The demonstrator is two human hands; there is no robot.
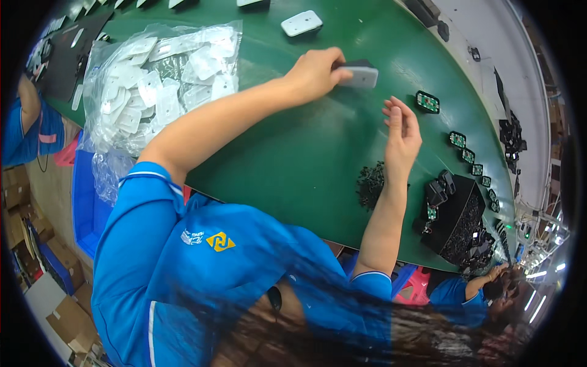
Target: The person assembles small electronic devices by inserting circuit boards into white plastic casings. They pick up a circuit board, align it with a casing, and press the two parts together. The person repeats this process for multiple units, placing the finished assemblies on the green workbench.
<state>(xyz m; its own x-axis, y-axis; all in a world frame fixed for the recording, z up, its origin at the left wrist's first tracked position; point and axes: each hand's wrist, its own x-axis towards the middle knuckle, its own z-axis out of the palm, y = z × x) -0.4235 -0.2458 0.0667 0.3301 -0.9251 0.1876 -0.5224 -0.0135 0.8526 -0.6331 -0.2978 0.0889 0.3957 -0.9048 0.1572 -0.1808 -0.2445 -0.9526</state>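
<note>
My left hand point(315, 73) reaches out over the green table and grips a small casing point(363, 77) by its left end. The casing has a pale cover and a dark body, and it is tilted up off the tabletop. Its far side is hidden from view. To its right, my right hand point(403, 140) is raised with fingers loosely curved and apart, and nothing shows in it. Beneath the right forearm lies a heap of tiny black parts point(370, 183). Beyond the right fingers, a black housing with a green circuit board point(427, 102) rests on the table.
A clear plastic bag of white covers point(156, 92) lies on the left. Another white-topped casing point(301, 23) is at the far side. More circuit-board housings point(457, 140) line the right edge, near a black box point(455, 223) of small parts. Co-workers sit at both sides.
</note>
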